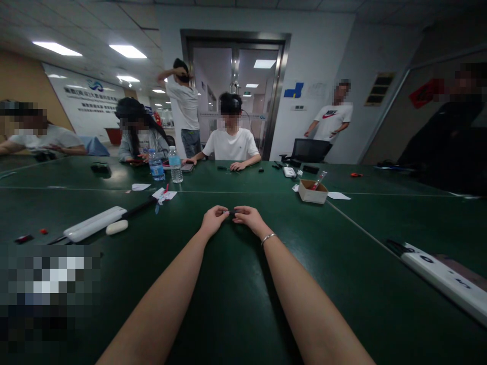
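Note:
Both my arms reach forward over the dark green table (236, 284). Between my fingertips lies a small dark, elongated object (232, 212), too small to name. My left hand (214, 221) pinches its left end with thumb and fingers. On the other end, my right hand (249, 219) closes its fingers in the same way, and a silver bracelet (268, 239) circles that wrist. The object is held at or just above the tabletop; I cannot tell which. My fingers hide part of it.
Left of my hands lie a long white device (95, 224) and a white oval object (117, 227). Two water bottles (175, 165) stand farther back. A small box (312, 192) holding a pen sits ahead right. A white power strip (443, 276) lies at right. Several people sit or stand beyond.

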Demonstrator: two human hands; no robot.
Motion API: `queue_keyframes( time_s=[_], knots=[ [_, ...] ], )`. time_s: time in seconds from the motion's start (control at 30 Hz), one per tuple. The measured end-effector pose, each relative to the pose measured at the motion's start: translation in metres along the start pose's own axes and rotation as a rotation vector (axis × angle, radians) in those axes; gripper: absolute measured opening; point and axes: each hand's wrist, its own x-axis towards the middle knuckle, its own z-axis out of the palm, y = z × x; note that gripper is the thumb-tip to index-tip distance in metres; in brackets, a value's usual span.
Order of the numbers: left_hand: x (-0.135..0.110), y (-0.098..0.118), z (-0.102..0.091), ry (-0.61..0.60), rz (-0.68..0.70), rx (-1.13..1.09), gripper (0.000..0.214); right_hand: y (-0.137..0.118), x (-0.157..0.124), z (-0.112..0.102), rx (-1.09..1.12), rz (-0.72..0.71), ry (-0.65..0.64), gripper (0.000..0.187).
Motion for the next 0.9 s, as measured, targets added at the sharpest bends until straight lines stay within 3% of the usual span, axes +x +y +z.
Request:
queue_keyframes(
  time_s=[0.53, 0.77, 0.9],
  knots=[
    [-0.004, 0.012, 0.000, -0.068, -0.115, -0.081, 0.026, -0.005, -0.006, -0.003, 0.064, 0.009, -0.070, 0.027],
    [-0.004, 0.010, -0.001, -0.115, 0.067, -0.150, 0.023, -0.007, -0.005, 0.000, 0.040, 0.048, -0.035, 0.016],
    [-0.004, 0.010, 0.001, -0.097, -0.037, -0.122, 0.027, -0.007, -0.005, 0.001, 0.028, 0.047, -0.043, 0.015]
  ],
)
